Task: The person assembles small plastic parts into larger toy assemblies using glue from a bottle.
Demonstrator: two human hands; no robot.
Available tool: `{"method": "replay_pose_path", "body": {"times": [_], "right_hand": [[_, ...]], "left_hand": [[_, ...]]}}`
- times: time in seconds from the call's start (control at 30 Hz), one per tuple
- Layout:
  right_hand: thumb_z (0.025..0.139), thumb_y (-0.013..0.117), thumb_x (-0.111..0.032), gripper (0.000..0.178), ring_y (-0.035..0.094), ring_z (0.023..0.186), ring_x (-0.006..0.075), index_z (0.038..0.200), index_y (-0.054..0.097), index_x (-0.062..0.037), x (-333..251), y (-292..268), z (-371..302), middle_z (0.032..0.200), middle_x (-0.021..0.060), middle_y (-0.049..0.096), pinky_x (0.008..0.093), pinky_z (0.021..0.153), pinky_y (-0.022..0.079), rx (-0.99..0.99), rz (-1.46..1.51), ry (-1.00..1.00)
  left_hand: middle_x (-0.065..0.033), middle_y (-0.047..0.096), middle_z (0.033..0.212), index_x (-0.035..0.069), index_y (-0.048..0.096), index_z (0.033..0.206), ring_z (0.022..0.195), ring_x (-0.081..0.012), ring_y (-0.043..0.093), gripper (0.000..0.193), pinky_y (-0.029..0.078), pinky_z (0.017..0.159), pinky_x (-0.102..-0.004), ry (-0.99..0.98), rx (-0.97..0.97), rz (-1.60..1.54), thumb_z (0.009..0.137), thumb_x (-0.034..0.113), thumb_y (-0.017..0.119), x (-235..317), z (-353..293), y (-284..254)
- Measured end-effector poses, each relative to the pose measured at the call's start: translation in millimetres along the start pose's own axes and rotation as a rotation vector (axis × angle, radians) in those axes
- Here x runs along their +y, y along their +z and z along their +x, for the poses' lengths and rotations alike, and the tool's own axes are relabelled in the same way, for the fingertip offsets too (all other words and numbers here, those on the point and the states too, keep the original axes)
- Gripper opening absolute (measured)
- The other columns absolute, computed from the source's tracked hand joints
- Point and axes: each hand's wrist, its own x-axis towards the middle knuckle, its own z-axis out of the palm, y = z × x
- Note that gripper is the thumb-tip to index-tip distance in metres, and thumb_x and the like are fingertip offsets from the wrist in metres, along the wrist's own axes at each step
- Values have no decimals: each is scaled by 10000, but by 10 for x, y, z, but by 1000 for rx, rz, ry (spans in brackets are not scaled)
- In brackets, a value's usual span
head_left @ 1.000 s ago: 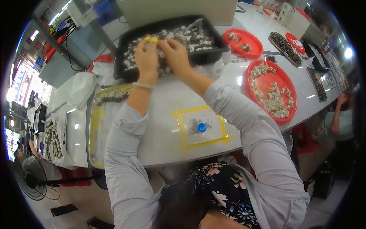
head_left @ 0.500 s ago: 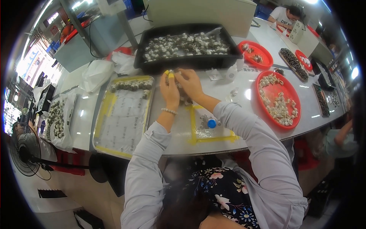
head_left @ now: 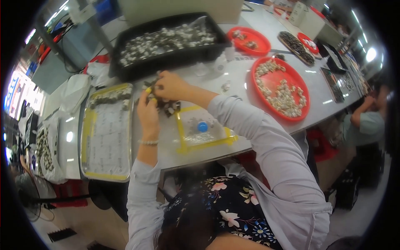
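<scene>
Fingers (head_left: 148,90), left hand (head_left: 148,118) and right hand (head_left: 171,86): close together, can't tell if clamped | dark-and-white pieces (head_left: 171,109) beside, on worktop (head_left: 166,148) | black tub (head_left: 166,65) beyond

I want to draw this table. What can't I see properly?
Head view: whether the bare left hand and bare right hand grip anything; fingers and blur hide it.
Head view: what the tiny white-and-grey lumps in the black rectangular plastic tub are; too small.
Head view: the head of the white-shirted co-worker; the top edge cuts it off.
</scene>
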Motion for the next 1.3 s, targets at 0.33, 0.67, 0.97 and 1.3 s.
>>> {"method": "replay_pose_path", "body": {"times": [0.33, 0.67, 0.97, 1.3], "right_hand": [[786, 593, -185, 313, 560, 974, 325, 1072, 606, -58, 132, -879, -880, 1072, 173, 581, 369, 854, 442, 73, 155, -89], [794, 551, -44, 252, 613, 803, 248, 1032, 606, 19, 797, -2183, -2157, 916, 147, 632, 315, 738, 481, 30, -254, 729], [746, 563, 34, 252, 596, 781, 224, 991, 613, 0, 1076, -2035, -2225, 919, 124, 616, 293, 712, 470, 2, -407, 710], [740, 620, 7, 217, 586, 736, 161, 951, 630, -46, 22, -1194, -1888, 846, 66, 588, 269, 635, 470, 95, 240, 270]], "left_hand": [[-200, 364, 1338, -12, 441, 1228, 1265, -329, 313, 482, 280, 1022, -397, 476, -154, 879, 767, 49, 565, 66, -558, -221], [-155, 511, 1109, -19, 536, 1042, 1039, -335, 462, 376, 394, 879, -383, 509, -375, 895, 668, -27, 573, 212, -672, 17], [-119, 546, 981, 14, 551, 963, 890, -293, 496, 300, 416, 767, -385, 652, -417, 1136, 665, -21, 554, 98, -408, 196], [-91, 594, 965, 34, 557, 879, 948, -291, 516, 237, 409, 774, -417, 651, -400, 1168, 652, -35, 566, 271, -678, -137]]}}
